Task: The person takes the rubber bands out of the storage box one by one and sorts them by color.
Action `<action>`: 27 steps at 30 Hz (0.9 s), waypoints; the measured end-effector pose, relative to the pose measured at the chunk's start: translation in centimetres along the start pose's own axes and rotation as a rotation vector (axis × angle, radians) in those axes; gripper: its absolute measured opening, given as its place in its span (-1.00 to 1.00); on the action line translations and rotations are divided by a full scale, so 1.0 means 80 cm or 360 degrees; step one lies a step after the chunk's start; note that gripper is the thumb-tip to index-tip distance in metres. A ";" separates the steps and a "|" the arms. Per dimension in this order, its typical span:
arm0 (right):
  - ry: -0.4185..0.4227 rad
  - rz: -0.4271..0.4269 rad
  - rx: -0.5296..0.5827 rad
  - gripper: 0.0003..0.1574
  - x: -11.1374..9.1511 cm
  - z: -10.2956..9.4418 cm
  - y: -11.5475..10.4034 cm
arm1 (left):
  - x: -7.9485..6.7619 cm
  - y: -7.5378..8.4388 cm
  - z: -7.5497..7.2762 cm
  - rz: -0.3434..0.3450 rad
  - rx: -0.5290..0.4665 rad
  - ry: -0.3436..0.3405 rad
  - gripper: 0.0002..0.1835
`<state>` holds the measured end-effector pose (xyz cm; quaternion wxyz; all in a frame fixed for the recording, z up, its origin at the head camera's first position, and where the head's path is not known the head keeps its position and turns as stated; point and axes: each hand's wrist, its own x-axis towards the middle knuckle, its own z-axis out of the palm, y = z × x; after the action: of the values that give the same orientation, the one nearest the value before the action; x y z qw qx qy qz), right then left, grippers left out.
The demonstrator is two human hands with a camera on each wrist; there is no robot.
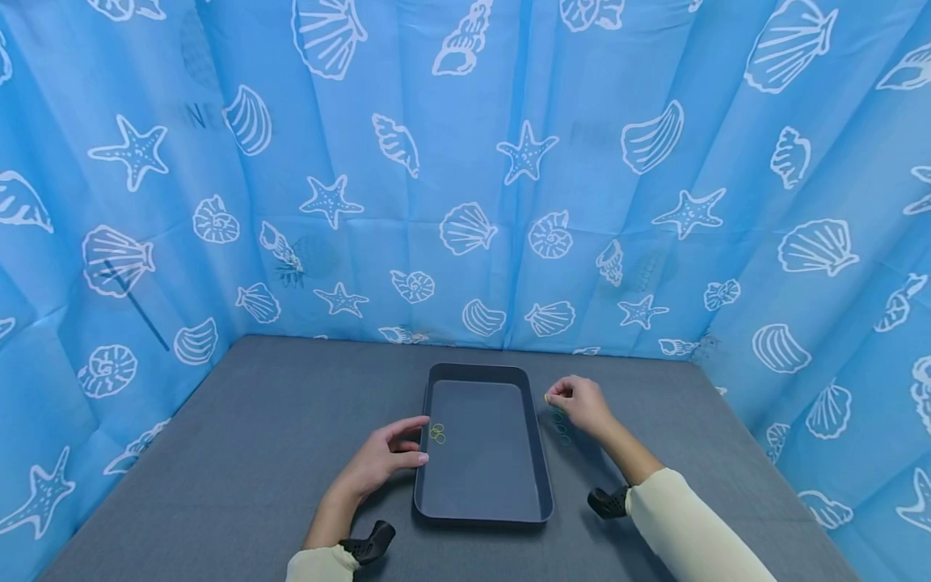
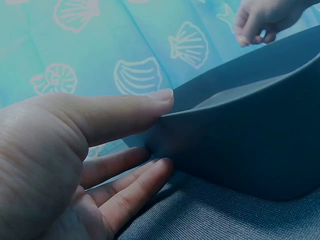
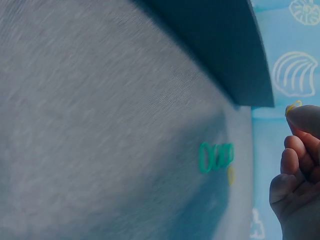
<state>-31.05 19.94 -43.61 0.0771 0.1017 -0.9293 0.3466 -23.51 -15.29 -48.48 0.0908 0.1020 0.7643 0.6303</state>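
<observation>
A dark grey rectangular tray (image 1: 483, 477) lies on the table in the head view. My left hand (image 1: 378, 457) touches its left side, with the thumb (image 2: 160, 97) by the rim and the other fingers against the outer wall. Inside, near that side, lie a few thin yellow rings (image 1: 437, 435). Beyond the tray's right edge, my right hand (image 1: 582, 404) pinches a small yellow ring (image 3: 297, 103) between thumb and fingertips, raised off the table. Several green rings (image 3: 216, 155) lie in a row on the cloth below it, with another yellow ring (image 3: 230, 176) at their end.
Grey cloth (image 1: 305, 388) covers the table under the tray. A blue curtain (image 1: 436, 162) with white shells and starfish hangs behind it and on both sides. A black wrist device (image 1: 369, 543) sits at the left cuff, and another (image 1: 608, 503) at the right.
</observation>
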 end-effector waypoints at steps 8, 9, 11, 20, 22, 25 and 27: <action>-0.0009 0.0042 -0.0038 -0.91 -0.007 0.002 0.020 | 0.000 0.001 0.000 -0.0012 0.0004 0.0006 -0.38; -0.0008 0.0045 -0.0041 -0.90 -0.008 0.003 0.022 | 0.000 0.001 0.000 -0.0010 0.0006 0.0005 -0.38; -0.0010 0.0050 -0.0050 -0.90 -0.010 0.003 0.026 | 0.000 0.000 0.000 -0.0005 0.0008 0.0002 -0.38; -0.0020 0.0120 -0.0072 -0.86 -0.019 0.008 0.041 | 0.000 -0.001 0.000 0.0000 -0.0002 -0.0015 -0.37; -0.0022 0.0154 -0.0073 -0.86 -0.019 0.008 0.042 | 0.000 -0.001 0.000 0.0001 -0.0004 -0.0021 -0.37; -0.0014 0.0203 -0.0097 -0.86 -0.019 0.007 0.044 | 0.000 -0.001 0.000 0.0007 -0.0002 -0.0027 -0.36; -0.0006 0.0219 -0.0139 -0.86 -0.018 0.005 0.046 | 0.001 -0.002 0.000 0.0011 0.0004 -0.0025 -0.36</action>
<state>-30.61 22.59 -46.57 0.0557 0.0347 -0.9485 0.3100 -23.58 -15.32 -48.61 0.0944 0.1095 0.7639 0.6289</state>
